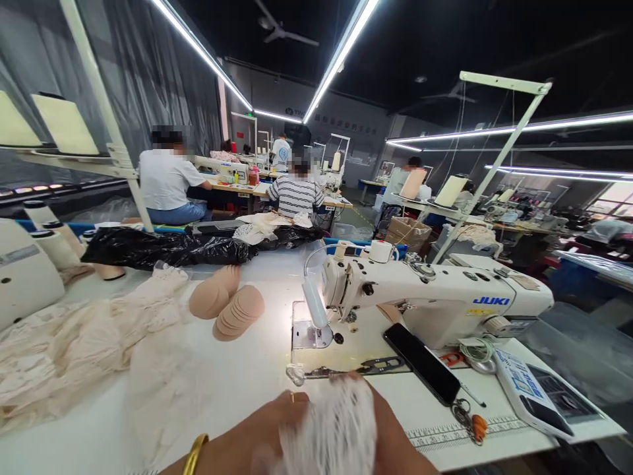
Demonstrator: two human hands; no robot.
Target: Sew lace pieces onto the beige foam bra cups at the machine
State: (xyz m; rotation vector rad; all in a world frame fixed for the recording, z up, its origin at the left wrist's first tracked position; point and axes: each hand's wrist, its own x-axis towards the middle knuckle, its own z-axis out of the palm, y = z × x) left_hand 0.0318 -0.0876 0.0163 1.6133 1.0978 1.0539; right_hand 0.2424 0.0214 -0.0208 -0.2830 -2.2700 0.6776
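Observation:
A piece of white lace fabric (336,422), blurred by motion, is bunched between my two hands at the table's front edge. My left hand (279,419), with a ring on it and a gold bangle at the wrist, is closed on the lace's left side. Gripping the other side is my right hand (388,422), whose fingertips are mostly hidden behind the cloth. Just beyond them stands a white JUKI sewing machine (445,297), its lamp shining on the needle plate (309,335). Thread snips (383,365) lie along the front of the machine bed.
Beige oval pads (240,313) lie stacked left of the machine, beside cream lace garments (89,336). A black phone (422,363), keys (465,419) and a white box (531,392) are at right. Black plastic (168,247) borders the table's back; co-workers sit beyond.

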